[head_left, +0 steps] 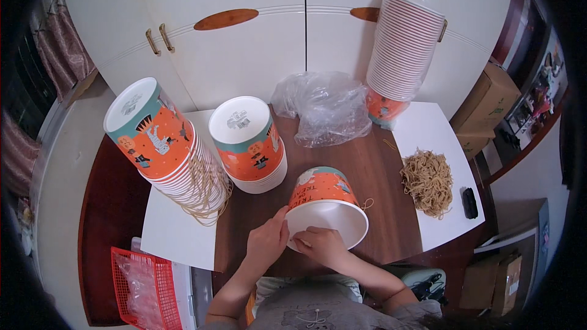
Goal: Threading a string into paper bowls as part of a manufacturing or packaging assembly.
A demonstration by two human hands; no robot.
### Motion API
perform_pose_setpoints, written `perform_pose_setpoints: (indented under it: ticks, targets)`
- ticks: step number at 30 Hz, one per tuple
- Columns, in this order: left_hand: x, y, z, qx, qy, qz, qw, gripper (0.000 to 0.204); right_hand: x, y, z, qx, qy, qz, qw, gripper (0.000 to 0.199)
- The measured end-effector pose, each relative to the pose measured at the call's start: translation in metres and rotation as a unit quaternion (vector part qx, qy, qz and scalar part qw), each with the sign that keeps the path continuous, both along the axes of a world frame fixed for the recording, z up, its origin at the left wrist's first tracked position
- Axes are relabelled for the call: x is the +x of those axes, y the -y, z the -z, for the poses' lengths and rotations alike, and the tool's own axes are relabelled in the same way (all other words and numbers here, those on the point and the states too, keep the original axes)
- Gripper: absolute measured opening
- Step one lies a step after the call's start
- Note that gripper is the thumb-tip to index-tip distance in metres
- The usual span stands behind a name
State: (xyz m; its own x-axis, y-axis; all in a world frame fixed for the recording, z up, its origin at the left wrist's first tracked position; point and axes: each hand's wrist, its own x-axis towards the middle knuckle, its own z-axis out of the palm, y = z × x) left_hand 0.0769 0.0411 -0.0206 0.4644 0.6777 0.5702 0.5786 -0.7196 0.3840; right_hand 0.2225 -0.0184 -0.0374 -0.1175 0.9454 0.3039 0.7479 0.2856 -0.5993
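A paper bucket [330, 186], orange and teal outside and white inside, lies tipped on the table with its mouth toward me. My left hand [267, 238] is closed at the bucket's left rim, its fingers against the outer wall. Inside the mouth, by the same side, my right hand [321, 246] has its fingers pinched together. Whatever those fingertips hold is too small to make out. From the bucket's right side sticks a small loop of tan cord [368, 204]. On the right part of the table sits a heap of similar tan cords [427, 183].
Upside-down bucket stacks stand at left [162, 140] and centre-left [249, 143]; tan cords [205, 189] drape the left one. Behind are crumpled clear plastic [324, 107] and a tall bagged bucket stack [405, 46]. A black object [469, 203] lies far right, a red basket [143, 287] lower left.
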Motion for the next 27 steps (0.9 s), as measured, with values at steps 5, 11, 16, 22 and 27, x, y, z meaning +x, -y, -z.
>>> perform_pose_setpoints:
  ticks: [5, 11, 16, 22, 27]
  targets:
    - [0.002, 0.001, -0.003, 0.001, 0.01, 0.0, 1.0, 0.033, -0.002, -0.001, 0.003, 0.043, 0.023, 0.013, 0.999, 0.008]
    - [0.005, 0.002, -0.005, -0.045, 0.019, -0.016, 0.999, 0.033, -0.004, 0.006, 0.001, 0.075, 0.109, 0.001, 0.991, 0.009]
    - [0.007, 0.001, -0.005, -0.075, 0.043, -0.026, 0.996, 0.033, -0.006, 0.009, 0.002, 0.108, 0.147, 0.014, 0.983, 0.012]
    - [0.01, 0.003, -0.011, -0.141, 0.049, -0.059, 0.987, 0.031, -0.008, 0.013, -0.013, 0.103, 0.139, 0.004, 0.985, 0.024]
    - [0.009, 0.006, -0.023, -0.356, 0.172, 0.0, 0.919, 0.029, 0.003, 0.012, -0.016, 0.078, 0.16, 0.046, 0.983, 0.027]
